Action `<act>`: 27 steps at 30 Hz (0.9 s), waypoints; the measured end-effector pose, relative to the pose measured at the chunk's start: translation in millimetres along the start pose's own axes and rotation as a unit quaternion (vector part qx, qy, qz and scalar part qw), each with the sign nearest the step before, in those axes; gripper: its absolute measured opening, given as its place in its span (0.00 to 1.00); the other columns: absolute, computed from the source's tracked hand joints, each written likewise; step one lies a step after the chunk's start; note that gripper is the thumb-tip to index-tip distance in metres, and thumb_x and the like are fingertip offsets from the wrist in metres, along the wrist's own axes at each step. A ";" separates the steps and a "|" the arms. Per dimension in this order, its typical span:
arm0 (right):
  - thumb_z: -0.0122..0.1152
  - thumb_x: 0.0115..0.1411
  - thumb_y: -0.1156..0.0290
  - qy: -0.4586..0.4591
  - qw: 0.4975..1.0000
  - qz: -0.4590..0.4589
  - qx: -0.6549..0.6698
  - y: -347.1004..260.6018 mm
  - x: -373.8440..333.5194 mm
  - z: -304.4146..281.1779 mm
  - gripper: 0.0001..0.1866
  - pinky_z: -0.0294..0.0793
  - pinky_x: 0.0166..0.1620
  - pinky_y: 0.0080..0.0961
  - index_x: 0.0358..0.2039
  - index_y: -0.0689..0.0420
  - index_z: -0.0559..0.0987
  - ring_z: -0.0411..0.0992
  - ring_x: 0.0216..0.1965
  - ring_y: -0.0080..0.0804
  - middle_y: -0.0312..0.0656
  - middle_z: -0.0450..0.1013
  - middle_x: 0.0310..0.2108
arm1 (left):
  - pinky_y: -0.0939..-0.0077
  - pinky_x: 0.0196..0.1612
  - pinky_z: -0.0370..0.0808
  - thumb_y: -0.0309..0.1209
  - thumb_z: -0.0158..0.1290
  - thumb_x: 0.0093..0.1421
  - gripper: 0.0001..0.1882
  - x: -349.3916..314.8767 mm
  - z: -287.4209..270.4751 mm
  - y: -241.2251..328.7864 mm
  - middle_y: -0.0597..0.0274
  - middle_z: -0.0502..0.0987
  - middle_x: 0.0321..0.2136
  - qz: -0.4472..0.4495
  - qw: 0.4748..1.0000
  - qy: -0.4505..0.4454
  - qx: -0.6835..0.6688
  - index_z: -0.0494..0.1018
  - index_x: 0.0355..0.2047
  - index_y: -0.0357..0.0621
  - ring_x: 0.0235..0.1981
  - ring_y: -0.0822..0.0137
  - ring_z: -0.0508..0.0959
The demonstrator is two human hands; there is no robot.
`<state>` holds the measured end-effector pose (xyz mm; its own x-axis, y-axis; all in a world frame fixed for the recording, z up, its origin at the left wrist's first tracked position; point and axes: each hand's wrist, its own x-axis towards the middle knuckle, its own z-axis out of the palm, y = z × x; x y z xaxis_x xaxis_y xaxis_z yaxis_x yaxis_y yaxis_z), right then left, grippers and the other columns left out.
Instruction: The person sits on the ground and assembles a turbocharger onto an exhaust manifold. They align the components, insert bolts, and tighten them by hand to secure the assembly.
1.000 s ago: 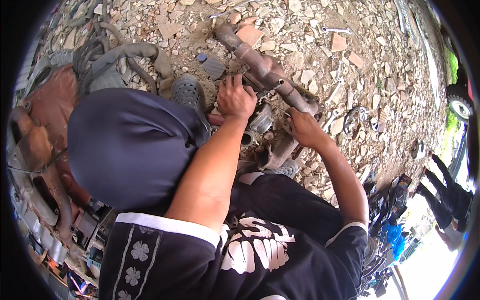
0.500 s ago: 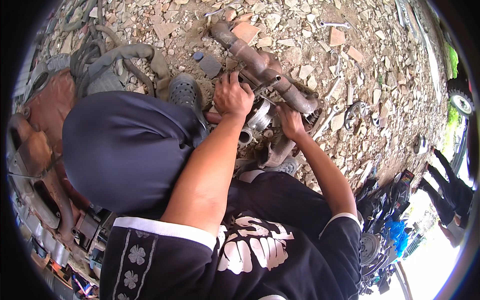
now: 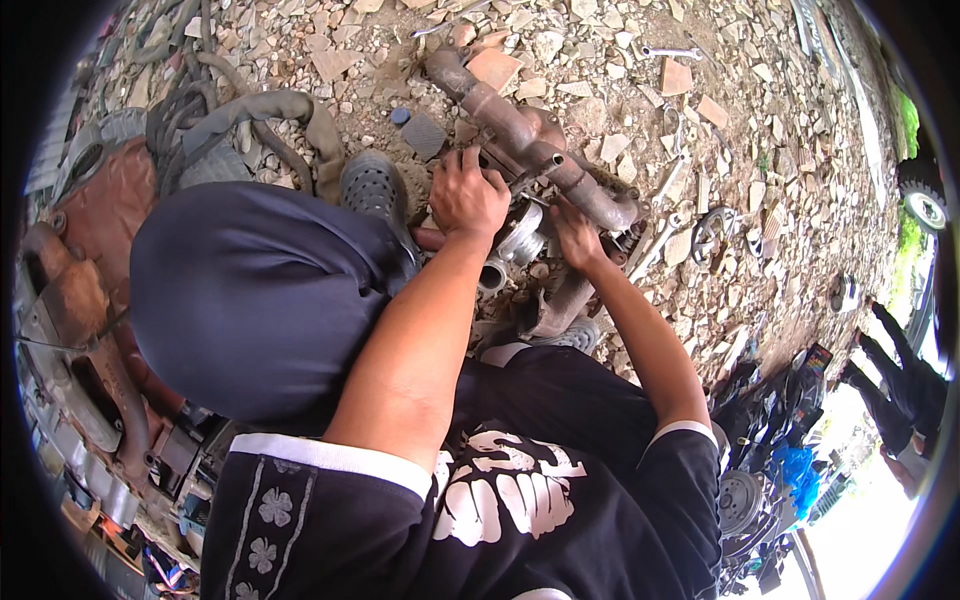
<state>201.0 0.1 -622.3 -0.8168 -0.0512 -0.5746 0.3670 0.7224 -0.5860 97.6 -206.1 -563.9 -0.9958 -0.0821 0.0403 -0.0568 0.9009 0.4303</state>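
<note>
A rusty exhaust manifold (image 3: 505, 122) with several thick pipe branches lies slanting on the stony ground between my feet. My left hand (image 3: 468, 195) is closed over the edge of its flange, fingers curled down on the far side. Just below sits a silvery turbocharger housing (image 3: 522, 235) with a round open outlet (image 3: 492, 275). My right hand (image 3: 577, 236) is closed in the gap between this housing and the manifold's right branch. Its fingertips are partly hidden, and what they hold cannot be made out. A rusty elbow pipe (image 3: 562, 303) lies under my right wrist.
Several wrenches, one an open spanner (image 3: 671, 51), lie on the gravel to the right. Dark hoses (image 3: 255, 103) and a large rusty engine part (image 3: 105, 205) are at the left. My grey clog (image 3: 372, 188) stands beside the manifold. Another person's dark-clothed legs (image 3: 895, 375) appear far right.
My right hand has shifted slightly up and toward the left hand, with its fingers drawn closer together. My left hand keeps its hold on the manifold.
</note>
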 end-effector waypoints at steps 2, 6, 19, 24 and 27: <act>0.38 0.74 0.42 -0.032 0.997 0.068 0.036 -22.8 1.1 -11.9 0.38 0.57 0.72 0.41 0.69 0.62 0.65 0.61 0.69 0.60 0.62 0.63 0.68 | 0.52 0.45 0.80 0.30 0.57 0.52 0.18 -1.1 -0.2 -2.8 0.48 0.79 0.43 -0.002 1.000 0.004 0.001 0.78 0.44 0.44 0.43 0.44 0.80; 0.34 0.77 0.54 -0.039 0.998 0.038 -0.012 -24.6 -3.1 -14.8 0.27 0.55 0.72 0.46 0.71 0.50 0.63 0.56 0.70 0.62 0.60 0.58 0.70 | 0.52 0.46 0.80 0.30 0.57 0.52 0.19 -0.9 1.7 -3.6 0.48 0.79 0.42 0.003 1.000 0.008 0.000 0.78 0.45 0.44 0.43 0.44 0.80; 0.34 0.75 0.65 -0.093 0.979 -0.027 -0.178 11.2 23.4 2.4 0.29 0.47 0.76 0.45 0.75 0.34 0.57 0.49 0.74 0.62 0.60 0.52 0.74 | 0.53 0.46 0.81 0.30 0.57 0.52 0.18 -0.5 -0.8 -0.7 0.48 0.79 0.43 -0.006 1.000 -0.004 0.008 0.79 0.45 0.44 0.44 0.44 0.80; 0.38 0.75 0.61 -0.005 0.988 -0.089 -0.123 26.8 25.2 10.4 0.28 0.52 0.74 0.48 0.74 0.41 0.59 0.54 0.71 0.64 0.62 0.56 0.71 | 0.53 0.47 0.80 0.30 0.57 0.53 0.18 0.7 -2.5 0.3 0.48 0.79 0.44 -0.009 1.000 -0.016 0.000 0.78 0.46 0.45 0.45 0.45 0.80; 0.43 0.72 0.72 0.052 0.990 -0.107 -0.081 28.1 28.1 14.7 0.31 0.60 0.70 0.49 0.75 0.42 0.59 0.60 0.68 0.67 0.65 0.57 0.70 | 0.51 0.50 0.78 0.31 0.55 0.54 0.19 0.9 -5.6 1.1 0.48 0.79 0.46 -0.020 0.999 -0.031 -0.007 0.78 0.48 0.46 0.46 0.44 0.80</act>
